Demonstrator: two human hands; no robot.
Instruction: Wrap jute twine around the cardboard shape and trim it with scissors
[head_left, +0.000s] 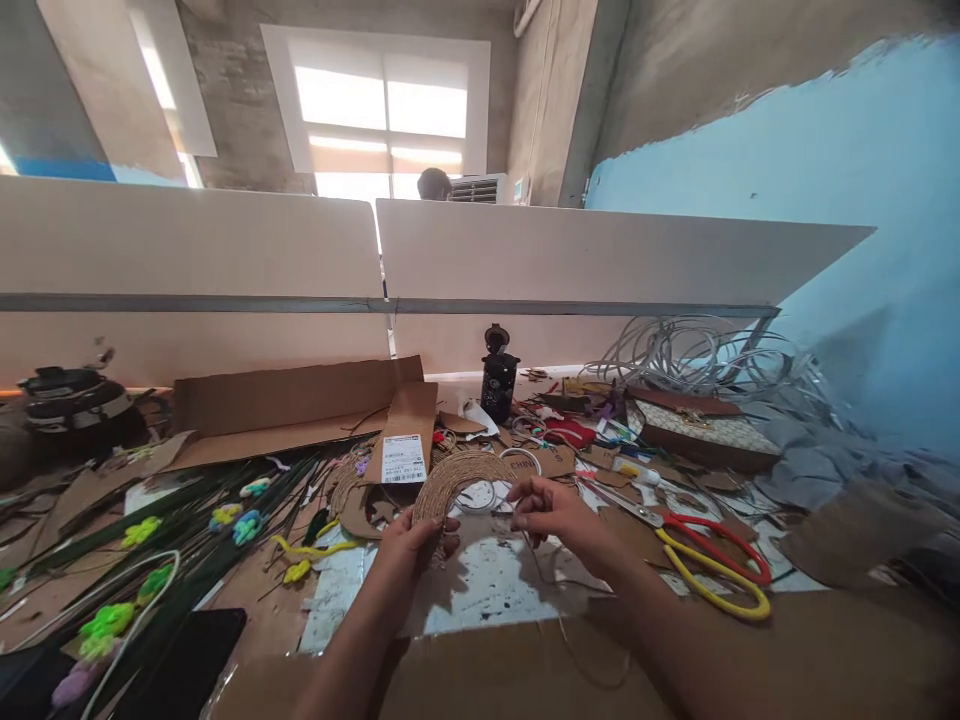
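Observation:
My left hand (416, 538) grips the lower left end of a curved, arc-shaped piece covered in rows of brown jute twine (450, 478), thumb on top. At the right end of the arc, my right hand (547, 510) has its thumb and fingers pinched together. A thin strand of twine (574, 640) trails down from it towards the cardboard at the front edge. Below the arc, a worn white board (495, 580) shows between my arms. Scissors (705, 560) with one red and one yellow handle lie right of my right forearm.
A black lidded bottle (498, 385) stands behind the arc. An open cardboard box (292, 405) lies to its left. Pipe-cleaner flowers (105, 630) and a dark phone-like slab (187, 665) are at left. A handbag (697, 430) and coiled clear tubing (690, 355) sit at right.

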